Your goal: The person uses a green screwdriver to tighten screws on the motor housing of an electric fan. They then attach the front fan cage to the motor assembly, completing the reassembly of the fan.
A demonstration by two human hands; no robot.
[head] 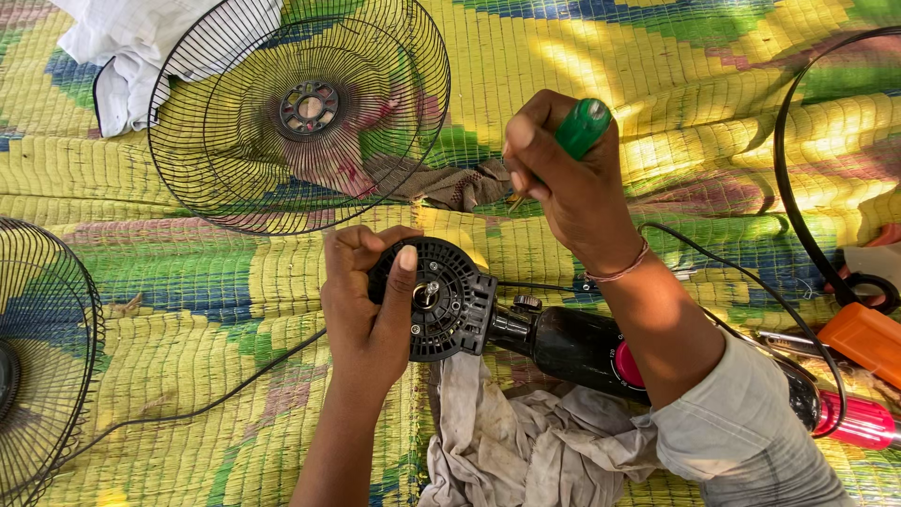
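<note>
Your left hand [364,305] clasps the round black motor housing [441,299] of the fan, thumb pressed on its face just beside the metal shaft [427,294]. The housing's black body [572,345] runs away from that grip to the right, over a grey rag [526,441]. Your right hand [563,183] hangs above the housing, clenched around a green-handled screwdriver [582,128]. A wire fan guard [300,113] lies beyond both hands on the woven mat [188,282].

The fan motor housing [441,299] looks like matt black ribbed plastic with a bright metal shaft, its body [572,345] glossier. The screwdriver handle [582,128] is glossy green plastic. Black-coated wire forms the grille [300,113]; the mat [188,300] is coarse woven, the rag [526,451] crumpled cloth.
</note>
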